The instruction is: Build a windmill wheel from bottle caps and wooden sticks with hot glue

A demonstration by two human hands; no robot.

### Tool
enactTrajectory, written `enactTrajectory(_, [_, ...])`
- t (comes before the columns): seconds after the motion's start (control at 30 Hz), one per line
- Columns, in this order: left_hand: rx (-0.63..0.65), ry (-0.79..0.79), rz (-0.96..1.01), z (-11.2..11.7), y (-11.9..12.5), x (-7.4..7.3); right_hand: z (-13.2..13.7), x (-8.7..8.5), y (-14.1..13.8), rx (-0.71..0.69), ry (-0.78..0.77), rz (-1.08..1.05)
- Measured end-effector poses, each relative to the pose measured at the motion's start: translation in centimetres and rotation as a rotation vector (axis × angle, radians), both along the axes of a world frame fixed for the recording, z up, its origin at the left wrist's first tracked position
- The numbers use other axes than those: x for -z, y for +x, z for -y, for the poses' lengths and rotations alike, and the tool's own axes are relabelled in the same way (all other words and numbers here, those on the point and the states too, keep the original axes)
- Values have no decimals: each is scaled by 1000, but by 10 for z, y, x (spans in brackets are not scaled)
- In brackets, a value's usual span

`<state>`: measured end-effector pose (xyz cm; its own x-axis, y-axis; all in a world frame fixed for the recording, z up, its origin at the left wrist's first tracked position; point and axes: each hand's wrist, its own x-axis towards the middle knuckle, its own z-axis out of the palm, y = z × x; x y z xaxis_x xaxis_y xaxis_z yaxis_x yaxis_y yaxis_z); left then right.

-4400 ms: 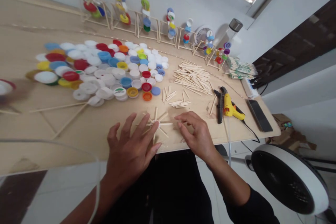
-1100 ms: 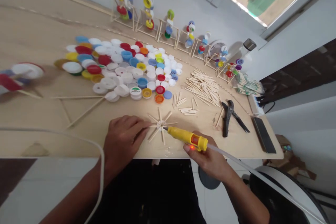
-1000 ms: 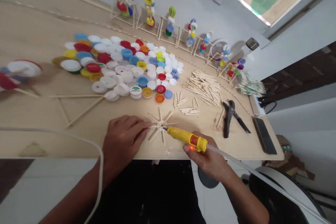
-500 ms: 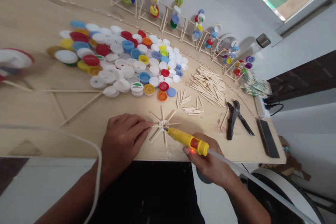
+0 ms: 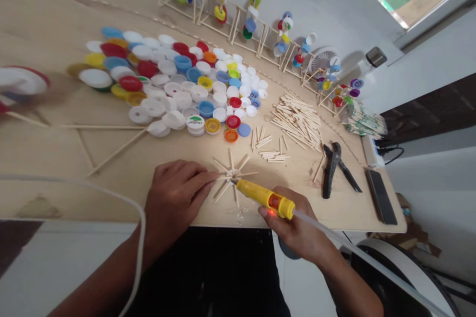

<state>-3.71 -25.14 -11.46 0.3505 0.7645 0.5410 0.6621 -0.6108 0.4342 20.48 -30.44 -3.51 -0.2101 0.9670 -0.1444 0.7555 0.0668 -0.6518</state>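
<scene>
My right hand (image 5: 297, 223) is wrapped round a yellow hot glue gun (image 5: 260, 194), a red light glowing by its grip and a long clear glue stick trailing from its back. The gun's tip reaches the centre of a star-shaped wheel of short wooden sticks (image 5: 243, 163), set around a small white cap (image 5: 229, 177) on the table. My left hand (image 5: 180, 190) rests at the wheel's left side, thumb and forefinger pinching the end of one stick that points left. The gun's nozzle partly hides the hub.
Coloured bottle caps (image 5: 182, 99) lie heaped beyond the wheel. Short sticks (image 5: 297, 121), black cutters (image 5: 332, 168) and a phone (image 5: 381, 195) sit to the right. Stick frames with caps (image 5: 253, 25) line the back edge. A white cable (image 5: 139, 237) crosses at left, near a triangle of longer sticks (image 5: 119, 151).
Both hands and the glue gun hold nearly the same place, with the tip still at the wheel's centre. The whole view has shifted slightly.
</scene>
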Motion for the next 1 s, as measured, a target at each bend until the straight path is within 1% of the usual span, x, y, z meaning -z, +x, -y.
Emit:
enactTrajectory(0.27, [-1, 5, -14, 1, -1, 4, -4, 0, -3, 9, 7, 48])
enactTrajectory(0.67, [-6, -49, -2, -1, -1, 2, -8, -3, -6, 21, 81, 77])
enactTrajectory(0.8, [-21, -76, -4, 0, -2, 3, -8, -3, -6, 19, 80, 85])
enactTrajectory(1.0, [-17, -65, 0, 0, -2, 1, -3, -7, -2, -1, 45, 117])
